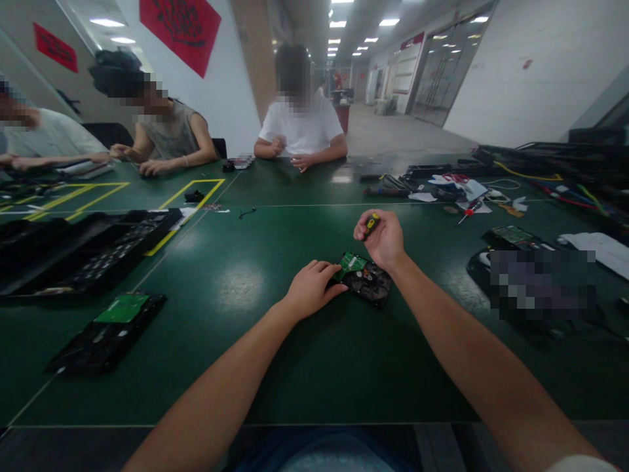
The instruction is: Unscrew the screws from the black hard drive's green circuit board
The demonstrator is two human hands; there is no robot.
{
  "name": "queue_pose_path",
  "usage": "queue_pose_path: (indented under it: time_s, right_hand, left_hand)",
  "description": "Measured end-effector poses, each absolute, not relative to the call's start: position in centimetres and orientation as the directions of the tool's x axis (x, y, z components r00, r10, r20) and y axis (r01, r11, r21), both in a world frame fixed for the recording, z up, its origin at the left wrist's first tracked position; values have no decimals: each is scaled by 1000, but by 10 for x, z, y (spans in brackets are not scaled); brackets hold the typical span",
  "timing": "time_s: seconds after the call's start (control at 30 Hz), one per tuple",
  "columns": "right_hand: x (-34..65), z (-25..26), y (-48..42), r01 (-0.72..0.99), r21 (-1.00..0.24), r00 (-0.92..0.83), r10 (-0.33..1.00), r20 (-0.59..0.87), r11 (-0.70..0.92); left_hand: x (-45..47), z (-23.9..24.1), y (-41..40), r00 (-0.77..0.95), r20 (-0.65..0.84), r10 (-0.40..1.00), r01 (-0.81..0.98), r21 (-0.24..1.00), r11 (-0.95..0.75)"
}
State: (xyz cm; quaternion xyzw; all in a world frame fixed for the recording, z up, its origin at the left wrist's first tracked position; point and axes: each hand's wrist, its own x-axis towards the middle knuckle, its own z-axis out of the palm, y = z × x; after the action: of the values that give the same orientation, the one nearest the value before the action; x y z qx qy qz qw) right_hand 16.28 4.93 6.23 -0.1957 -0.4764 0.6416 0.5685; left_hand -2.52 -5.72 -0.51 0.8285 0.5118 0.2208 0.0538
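Left grip [314, 288]: thumb and fingers straddle the left end of a black unit [371, 282], holding it on the desk [344, 367]. Right grip [386, 239]: curled around a black-and-yellow handle [372, 224]; we cannot make out any shaft or tip. From the left grip the unit lies directly to the right; from the right grip, on our side and slightly left. Its long axis slants away from the left grip, rightward and toward us. A green board [352, 263] sits at the end by the left fingers. Left grip is nearer, touching; right grip, we judge, is raised.
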Motion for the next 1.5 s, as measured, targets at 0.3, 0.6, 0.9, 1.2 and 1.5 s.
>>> queue_pose_path:
  time_s: [0.3,0.6,0.9,1.2,1.5]
  right_hand:
    - [160,59,49,-536,-837,-231,934,271,111]
    - [161,61,50,-530,-842,-261,926,273,99]
    - [161,56,54,-543,-835,-272,923,274,87]
    - [162,57,54,-508,-859,-240,945,222,72]
    - [161,57,56,-459,-865,-218,918,331,202]
  left_hand:
    - [-25,-5,-58,378,314,871,828,307,-469]
    - [-25,-4,-59,380,327,865,823,307,-478]
    - [-25,-6,-58,384,329,863,822,304,-482]
    - [-25,-4,-59,380,323,867,825,305,-476]
    - [-25,-5,-59,378,324,867,825,307,-475]
